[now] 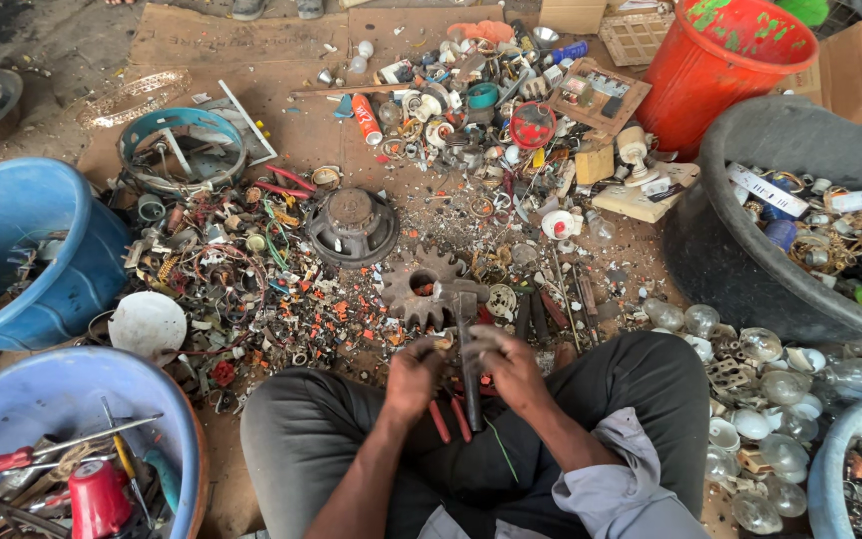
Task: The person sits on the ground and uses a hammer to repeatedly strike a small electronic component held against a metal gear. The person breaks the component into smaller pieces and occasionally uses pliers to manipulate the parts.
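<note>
I sit cross-legged on the ground. My left hand (413, 377) and my right hand (513, 367) are close together over my lap, fingers curled around something small that I cannot make out. A hammer (465, 339) stands between them, its metal head resting by a rusty toothed gear (419, 284) and its dark handle running down toward me. Red-handled pliers (448, 419) lie on my lap under the hands.
Scrap wires, plastic bits and metal parts cover the ground ahead. Blue tubs (22, 250) (72, 439) sit left, a red bucket (720, 70) and black tub (780, 220) right, glass bulbs (770, 399) at right, a round speaker part (353, 226) ahead.
</note>
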